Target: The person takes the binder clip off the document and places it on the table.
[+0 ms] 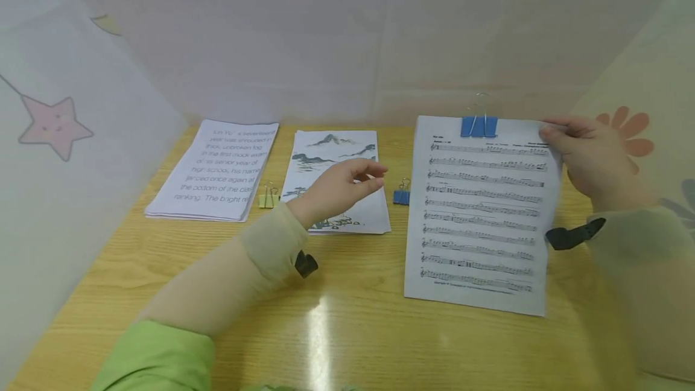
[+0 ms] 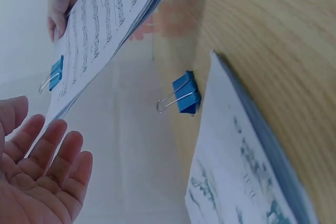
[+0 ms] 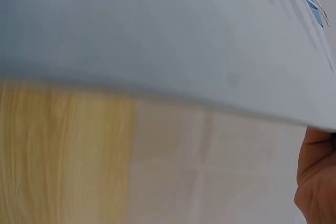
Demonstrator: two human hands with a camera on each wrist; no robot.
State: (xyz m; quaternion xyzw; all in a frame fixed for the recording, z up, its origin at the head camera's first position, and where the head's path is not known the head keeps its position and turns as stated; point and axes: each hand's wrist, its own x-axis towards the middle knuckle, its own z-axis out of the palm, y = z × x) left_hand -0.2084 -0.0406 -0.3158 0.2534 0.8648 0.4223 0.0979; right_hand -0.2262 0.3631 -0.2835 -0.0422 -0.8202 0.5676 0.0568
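Observation:
My right hand (image 1: 589, 158) pinches the upper right corner of a stack of sheet music (image 1: 483, 216), held up off the table. A blue binder clip (image 1: 479, 127) grips the stack's top edge, its wire handles upward. In the left wrist view the stack (image 2: 100, 30) shows several sheets at its edge. My left hand (image 1: 342, 189) hovers above a stack of landscape paintings (image 1: 339, 140), fingers loosely bent and holding nothing. The left wrist view shows that palm (image 2: 42, 182) turned up, apart from the sheet music.
A second blue binder clip (image 1: 401, 197) stands on the table between the stacks. At the left lie a stack of printed text (image 1: 217, 168) and a yellow binder clip (image 1: 268, 199). Pale sheeting (image 1: 326, 47) rises behind the wooden table (image 1: 358, 330).

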